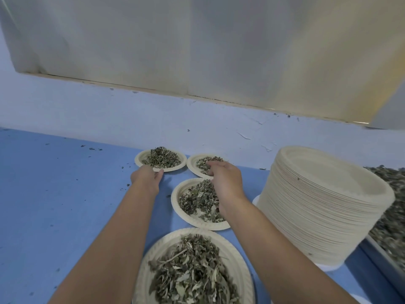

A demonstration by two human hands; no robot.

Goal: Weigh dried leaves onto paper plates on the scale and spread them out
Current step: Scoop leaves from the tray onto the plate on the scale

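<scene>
Subject plates: four paper plates, each loaded with dried leaves (202, 163), lie on the blue table (65, 194) in front of the person.

The far-right plate (191, 166) is under the right hand (225, 183). That hand's fingers (210, 166) are bent downward with the tips in the plate's leaves. Whether any leaves are pinched cannot be determined.

The far-left plate (138, 160) sits just beside it, rims close but apart, and carries a heaped pile. The left hand (146, 176) grips its near rim, thumb lying along the rim edge. The remaining fingers are hidden behind the back of the hand.

The middle plate (175, 202) lies nearer the person, partly beneath the right wrist, with its leaves spread loosely. The near plate (151, 249) is closest, at the lower edge of view between the two forearms, and holds a thick layer of leaves and stems.

Surroundings: to the right a tall stack of paper plates (317, 205) leans slightly and stands on a white base (328, 268). Beyond it, at the right edge, a grey tray (381, 257) holds a mass of loose leaves (392, 227). Small leaf fragments (92, 148) are scattered over the table. Behind the plates runs a pale blue wall (131, 110) with cracked paint, and above it a pale sheet (197, 40).
</scene>
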